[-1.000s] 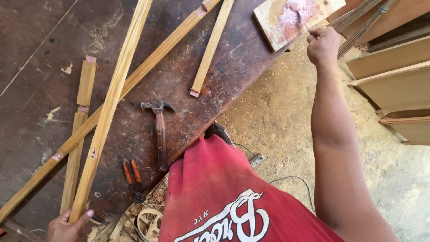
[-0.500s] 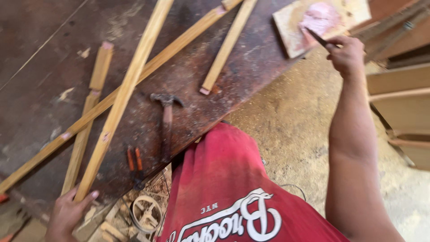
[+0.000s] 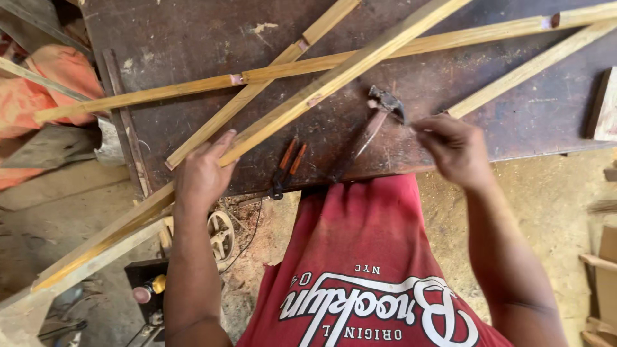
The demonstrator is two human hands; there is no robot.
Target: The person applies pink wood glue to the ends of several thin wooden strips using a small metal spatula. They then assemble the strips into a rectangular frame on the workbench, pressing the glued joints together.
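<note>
My left hand (image 3: 204, 175) lies over a long pale wooden strip (image 3: 334, 77) at the near edge of the dark workbench (image 3: 193, 45), fingers wrapped on it. The strip runs from the lower left, off the bench, up to the top right. My right hand (image 3: 455, 149) hovers just right of a hammer (image 3: 369, 132). Its fingertips are pinched on something small and thin that is too small to identify. The hammer lies on the bench with its head (image 3: 387, 103) pointing away from me.
Several other wooden strips (image 3: 160, 96) cross on the bench. Orange-handled pliers (image 3: 288, 164) lie left of the hammer. A board's edge (image 3: 605, 106) shows at the right, orange cloth (image 3: 32, 96) at the left. A small wheel (image 3: 220, 234) and clutter sit under the bench.
The view has swung. My right hand came back from the board with pink paste to beside the hammer. My left hand moved up the long strip to the bench edge.
</note>
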